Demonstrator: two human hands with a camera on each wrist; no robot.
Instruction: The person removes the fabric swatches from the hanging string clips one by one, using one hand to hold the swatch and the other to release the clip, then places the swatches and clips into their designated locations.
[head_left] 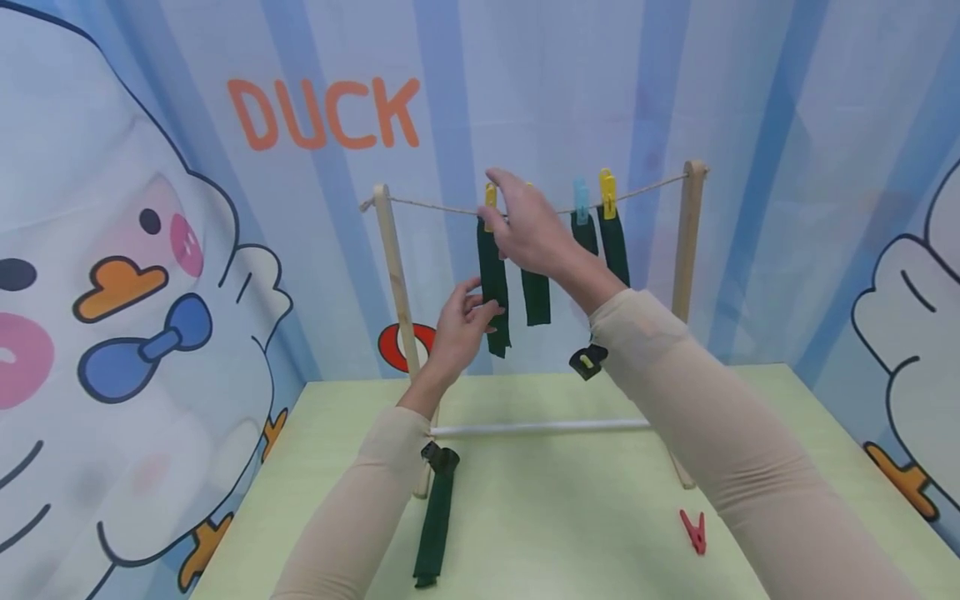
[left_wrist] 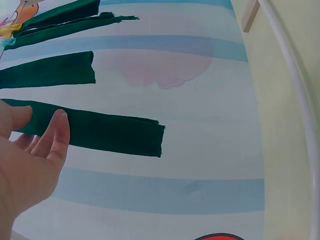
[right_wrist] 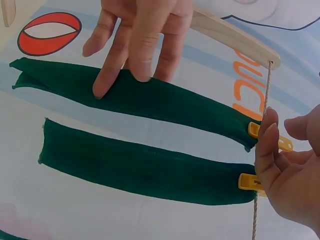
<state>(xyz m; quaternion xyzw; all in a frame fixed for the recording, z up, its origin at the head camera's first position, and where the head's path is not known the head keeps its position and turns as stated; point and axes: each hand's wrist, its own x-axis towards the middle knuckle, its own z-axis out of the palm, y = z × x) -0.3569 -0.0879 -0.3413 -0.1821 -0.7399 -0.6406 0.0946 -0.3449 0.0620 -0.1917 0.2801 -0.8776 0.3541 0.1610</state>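
Observation:
A dark green cloth strip [head_left: 492, 275] hangs from the rope by a yellow clothespin [right_wrist: 255, 131]. My left hand [head_left: 459, 329] touches the strip's middle with loosely bent fingers, some in front of the cloth and some behind. Up at the rope, my right hand [head_left: 528, 225] is beside that clothespin, its thumb and fingers spread apart around the clothespin's end without a visible grip. Next to it hangs a second green strip [right_wrist: 145, 167] under another yellow clothespin [right_wrist: 250, 182], which my right hand mostly covers in the head view.
Two more green strips hang farther right under a light blue clothespin [head_left: 581, 200] and a yellow one [head_left: 607, 196]. Wooden posts [head_left: 688, 242] carry the rope, with a white bar [head_left: 540, 427] low between them. A green strip [head_left: 435, 529] and red clothespin [head_left: 696, 533] lie on the table.

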